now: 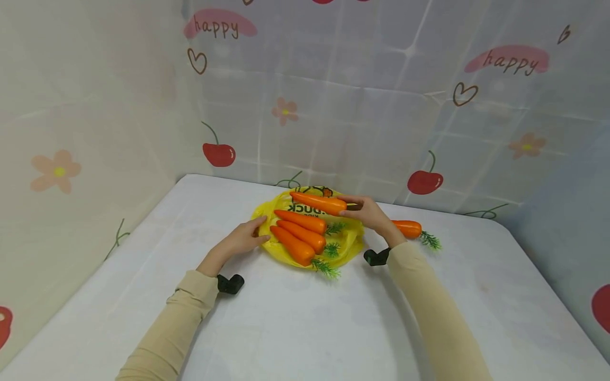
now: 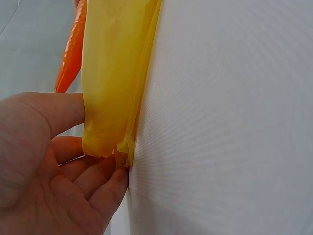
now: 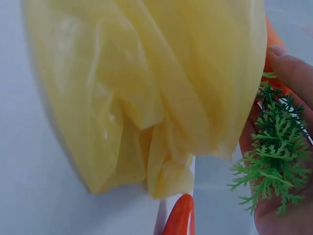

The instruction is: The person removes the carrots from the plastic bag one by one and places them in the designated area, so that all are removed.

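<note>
In the head view my right hand (image 1: 364,211) grips a toy carrot (image 1: 316,201) near its leafy end, raised above the back of a flattened yellow plastic bag (image 1: 352,238). The right wrist view shows the green fronds (image 3: 276,147) against the palm. My left hand (image 1: 243,235) is at the bag's left edge; in the left wrist view thumb and fingers hold that edge, with the thumb tip hidden behind the plastic. Three more carrots lie side by side on the bag: a back one (image 1: 302,221), a middle one (image 1: 302,235) and a front one (image 1: 293,247).
Another carrot (image 1: 407,228) lies on the white table (image 1: 333,323) to the right, partly behind my right forearm. Black wrist mounts (image 1: 231,284) sit by both cuffs. A patterned curtain (image 1: 352,132) stands right behind the table's far edge.
</note>
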Available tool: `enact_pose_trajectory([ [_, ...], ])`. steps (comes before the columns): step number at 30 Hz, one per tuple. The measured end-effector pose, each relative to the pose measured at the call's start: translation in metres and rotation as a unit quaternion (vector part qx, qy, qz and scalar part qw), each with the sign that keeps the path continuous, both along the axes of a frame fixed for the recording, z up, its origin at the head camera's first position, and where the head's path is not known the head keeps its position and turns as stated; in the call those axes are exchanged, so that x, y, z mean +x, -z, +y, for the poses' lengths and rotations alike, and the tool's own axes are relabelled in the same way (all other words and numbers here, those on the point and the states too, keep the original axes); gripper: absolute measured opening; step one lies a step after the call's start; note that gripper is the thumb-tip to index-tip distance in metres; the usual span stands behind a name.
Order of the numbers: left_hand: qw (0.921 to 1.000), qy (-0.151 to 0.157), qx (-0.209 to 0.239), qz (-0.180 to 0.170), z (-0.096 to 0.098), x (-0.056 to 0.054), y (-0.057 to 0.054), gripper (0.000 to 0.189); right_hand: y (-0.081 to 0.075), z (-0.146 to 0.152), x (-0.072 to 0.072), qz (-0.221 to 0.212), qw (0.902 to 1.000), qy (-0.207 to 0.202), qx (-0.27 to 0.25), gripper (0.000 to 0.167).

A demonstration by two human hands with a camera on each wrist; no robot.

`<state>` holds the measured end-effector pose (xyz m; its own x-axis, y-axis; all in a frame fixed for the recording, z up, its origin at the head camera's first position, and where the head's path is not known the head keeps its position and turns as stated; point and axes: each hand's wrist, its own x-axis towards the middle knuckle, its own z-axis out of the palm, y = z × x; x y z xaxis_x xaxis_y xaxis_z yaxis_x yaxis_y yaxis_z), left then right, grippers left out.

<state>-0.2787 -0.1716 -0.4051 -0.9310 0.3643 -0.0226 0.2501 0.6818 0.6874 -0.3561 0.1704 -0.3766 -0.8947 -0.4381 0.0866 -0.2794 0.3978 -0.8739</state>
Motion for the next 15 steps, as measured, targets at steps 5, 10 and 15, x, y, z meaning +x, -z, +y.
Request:
enact_pose_trajectory([
  [5, 1.0000, 0.002, -0.002, 0.008, 0.000, -0.003, 0.004, 0.063, -0.009, 0.013, 0.009, -0.017, 0.9995, 0.000, 0.026, 0.050],
  [10, 0.9999, 0.006, -0.002, 0.010, -0.001, -0.003, 0.005, 0.063, -0.002, 0.028, 0.014, -0.019, 0.9989, 0.032, 0.028, 0.052],
  [15, 0.9999, 0.008, -0.003, 0.008, -0.002, -0.003, 0.004, 0.063, 0.005, 0.047, 0.017, -0.020, 0.9991, 0.036, 0.004, 0.051],
])
